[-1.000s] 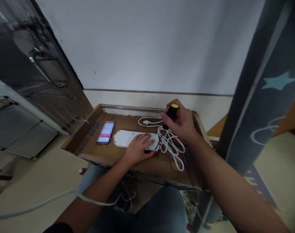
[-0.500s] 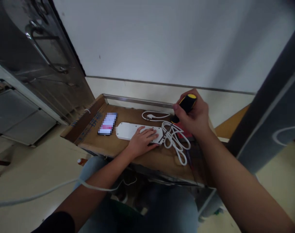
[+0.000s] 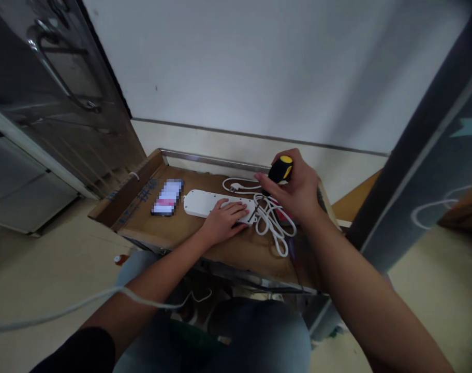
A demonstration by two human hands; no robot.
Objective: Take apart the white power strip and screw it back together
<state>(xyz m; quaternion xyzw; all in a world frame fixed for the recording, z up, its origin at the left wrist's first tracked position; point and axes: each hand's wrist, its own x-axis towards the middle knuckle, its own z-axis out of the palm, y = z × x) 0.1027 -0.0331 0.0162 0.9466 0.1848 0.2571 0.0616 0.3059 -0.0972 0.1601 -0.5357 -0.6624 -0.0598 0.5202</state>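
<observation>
A white power strip (image 3: 199,202) lies face down on a brown cardboard sheet (image 3: 181,235) over a small table. My left hand (image 3: 222,223) lies flat on the strip's right end, fingers stretched out. My right hand (image 3: 296,189) is closed round a screwdriver (image 3: 278,172) with a black and yellow handle, held upright above the strip's right end. The strip's white cord (image 3: 275,223) is coiled beside it, with its plug (image 3: 233,185) lying behind.
A phone (image 3: 166,197) lies left of the strip. A metal door with a handle (image 3: 61,85) stands at the left, a white wall behind. A dark patterned panel (image 3: 433,155) rises on the right. A white cable (image 3: 65,308) crosses my left arm.
My right hand with the screwdriver moved slightly left and down toward the strip's end. My left hand stayed on the strip. The view shifted a little.
</observation>
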